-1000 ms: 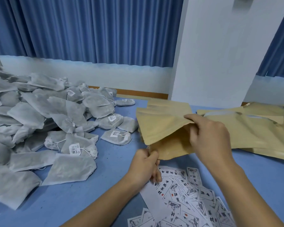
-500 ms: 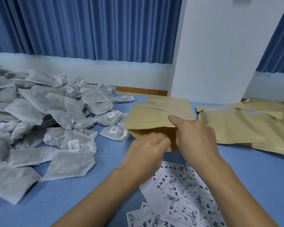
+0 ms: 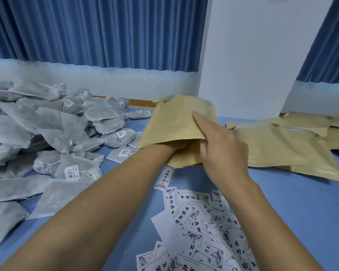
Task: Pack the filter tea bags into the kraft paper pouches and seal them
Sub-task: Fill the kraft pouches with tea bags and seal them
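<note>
Kraft pouch (image 3: pixel 174 124) is pinched open by right fingers (image 3: pixel 203 121); left hand (image 3: pixel 171 148) is hidden inside, grip untellable; tea bags (image 3: pixel 47 124) leftward remain unpacked.

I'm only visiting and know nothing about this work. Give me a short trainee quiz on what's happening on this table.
1. True or false: the left hand is inside the kraft paper pouch.
2. The pile of filter tea bags lies: A) left of that pouch, B) right of it, C) inside it.
3. Fill in: nearest the person lie printed paper ____.
Key: 1 true; 2 A; 3 labels.
</note>
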### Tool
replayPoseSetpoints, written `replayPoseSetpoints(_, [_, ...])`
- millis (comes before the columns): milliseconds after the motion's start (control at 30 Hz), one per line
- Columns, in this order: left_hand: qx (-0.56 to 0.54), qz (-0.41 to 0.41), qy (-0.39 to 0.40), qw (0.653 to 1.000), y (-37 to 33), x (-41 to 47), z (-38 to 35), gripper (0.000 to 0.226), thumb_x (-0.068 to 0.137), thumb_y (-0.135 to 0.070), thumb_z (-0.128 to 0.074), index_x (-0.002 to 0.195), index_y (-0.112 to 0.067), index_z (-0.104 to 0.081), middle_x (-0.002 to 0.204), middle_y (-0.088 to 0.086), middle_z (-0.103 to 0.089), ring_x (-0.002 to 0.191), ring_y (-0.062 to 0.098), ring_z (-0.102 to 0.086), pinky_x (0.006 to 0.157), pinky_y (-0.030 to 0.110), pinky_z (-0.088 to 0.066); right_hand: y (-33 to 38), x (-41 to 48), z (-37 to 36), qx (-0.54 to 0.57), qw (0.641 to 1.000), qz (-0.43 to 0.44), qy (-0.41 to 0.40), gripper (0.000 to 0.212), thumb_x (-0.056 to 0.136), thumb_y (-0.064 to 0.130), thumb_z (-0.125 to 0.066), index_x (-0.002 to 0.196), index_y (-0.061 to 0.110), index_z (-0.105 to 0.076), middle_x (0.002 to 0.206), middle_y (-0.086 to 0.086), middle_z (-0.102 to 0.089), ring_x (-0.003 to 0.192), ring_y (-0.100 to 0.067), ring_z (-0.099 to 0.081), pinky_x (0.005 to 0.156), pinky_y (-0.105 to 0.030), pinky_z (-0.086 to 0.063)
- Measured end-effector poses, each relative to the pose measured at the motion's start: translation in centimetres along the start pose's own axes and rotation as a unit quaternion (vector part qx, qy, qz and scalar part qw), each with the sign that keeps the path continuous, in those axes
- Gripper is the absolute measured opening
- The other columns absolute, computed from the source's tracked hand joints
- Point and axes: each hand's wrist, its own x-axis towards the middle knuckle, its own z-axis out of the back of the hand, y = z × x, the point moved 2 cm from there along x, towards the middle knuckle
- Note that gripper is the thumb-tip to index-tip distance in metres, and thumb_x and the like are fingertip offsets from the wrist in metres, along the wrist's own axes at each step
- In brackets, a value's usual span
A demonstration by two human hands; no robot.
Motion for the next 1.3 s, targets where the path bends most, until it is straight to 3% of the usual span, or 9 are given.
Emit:
replayPoseSetpoints(67, [-0.051, -0.048, -0.044, 0.997, -1.4, 0.0, 0.4, 0.04, 0.109, -0.019, -0.034, 0.148, -0.007, -0.039, 0.15, 0.012, -0.043, 0.13, 0.022, -0.042, 0.111, 0.024, -0.023, -0.9, 0.4, -1.0, -0.024, 0.999, -0.007, 0.041, 0.062, 0.093, 0.016, -0.051, 0.147, 0.044, -0.038, 0.136, 0.015, -0.058, 0.112, -0.025, -0.057, 0.067, -0.037, -0.042])
replayPoseSetpoints(133, [-0.064, -0.077, -0.065, 0.993, -2.7, -0.4, -0.1, 0.025, 0.106, -0.015, -0.036, 0.122, -0.017, -0.055, 0.126, 0.007, -0.059, 0.114, 0.02, -0.052, 0.102, 0.024, -0.034, -1.7, 0.5, -2.0, -0.032, 0.996, -0.041, 0.077, 0.055, 0.099, 0.02, -0.043, 0.147, 0.047, -0.035, 0.12, 0.006, -0.066, 0.094, -0.03, -0.053, 0.065, -0.036, -0.036])
replayPoseSetpoints(267, [-0.2, -0.031, -0.052, 0.978, -3.6, -3.8, -1.4, 0.021, 0.101, -0.022, -0.042, 0.082, -0.02, -0.048, 0.091, 0.013, -0.065, 0.079, 0.021, -0.051, 0.076, 0.033, -0.038, -3.0, 0.8, -2.4, 0.003, 0.989, -0.107, 0.103, 0.056, 0.097, 0.015, -0.037, 0.145, 0.044, -0.037, 0.098, -0.013, -0.068, 0.078, -0.03, -0.039, 0.065, -0.036, -0.033])
replayPoseSetpoints(467, [-0.18, -0.059, -0.134, 0.973, -3.3, -8.4, -0.5, 0.023, 0.103, -0.02, -0.045, 0.082, -0.016, -0.053, 0.084, 0.01, -0.063, 0.076, 0.031, -0.059, 0.069, 0.042, -0.046, -0.6, 0.6, -2.4, 0.027, 0.99, -0.107, 0.088, 0.061, 0.09, 0.004, -0.038, 0.14, 0.038, -0.04, 0.075, -0.003, -0.048, 0.075, -0.033, -0.047, 0.062, -0.035, -0.035])
replayPoseSetpoints(633, [-0.147, -0.17, -0.349, 0.91, -3.6, -12.9, -2.0, 0.018, 0.091, 0.002, -0.06, 0.104, 0.006, -0.072, 0.101, 0.018, -0.067, 0.089, 0.033, -0.062, 0.081, 0.035, -0.049, -0.6, 0.4, -2.2, -0.008, 0.992, -0.077, 0.103, 0.066, 0.087, -0.001, -0.04, 0.142, 0.036, -0.038, 0.099, -0.004, -0.06, 0.084, -0.034, -0.057, 0.063, -0.034, -0.038])
replayPoseSetpoints(700, [-0.192, -0.18, -0.302, 0.916, -4.1, -13.8, -3.5, 0.02, 0.095, -0.006, -0.062, 0.11, 0.003, -0.072, 0.102, 0.014, -0.067, 0.09, 0.029, -0.061, 0.082, 0.035, -0.05, -0.4, 0.2, -2.3, -0.025, 0.99, -0.073, 0.117, 0.066, 0.088, -0.002, -0.04, 0.142, 0.036, -0.038, 0.104, -0.003, -0.062, 0.085, -0.034, -0.059, 0.062, -0.033, -0.037])
replayPoseSetpoints(867, [-0.222, -0.09, -0.004, 0.971, -4.7, -13.4, -6.1, 0.055, 0.098, -0.055, -0.053, 0.143, -0.022, -0.053, 0.144, -0.012, -0.052, 0.132, 0.01, -0.044, 0.111, 0.03, -0.035, 0.1, -0.1, -2.0, -0.087, 0.983, -0.072, 0.148, 0.073, 0.075, -0.011, -0.04, 0.132, 0.034, -0.042, 0.087, 0.002, -0.05, 0.074, -0.031, -0.051, 0.05, -0.028, -0.025])
replayPoseSetpoints(1067, [-0.126, -0.068, -0.035, 0.989, -5.2, -13.3, -5.4, 0.036, 0.102, -0.048, -0.047, 0.122, -0.022, -0.063, 0.109, -0.005, -0.066, 0.104, 0.019, -0.054, 0.092, 0.034, -0.042, 0.0, -0.3, -2.3, -0.103, 0.98, -0.067, 0.153, 0.074, 0.073, -0.011, -0.043, 0.131, 0.035, -0.044, 0.092, 0.002, -0.055, 0.075, -0.03, -0.051, 0.048, -0.027, -0.02])
replayPoseSetpoints(1300, [-0.074, -0.115, -0.093, 0.986, -5.5, -13.8, -4.4, 0.024, 0.096, -0.007, -0.052, 0.117, -0.01, -0.063, 0.088, 0.007, -0.065, 0.082, 0.03, -0.059, 0.078, 0.043, -0.051, -0.3, -0.2, -2.4, -0.107, 0.979, -0.068, 0.158, 0.077, 0.07, -0.011, -0.042, 0.131, 0.037, -0.043, 0.089, 0.003, -0.054, 0.074, -0.03, -0.051, 0.048, -0.027, -0.02])
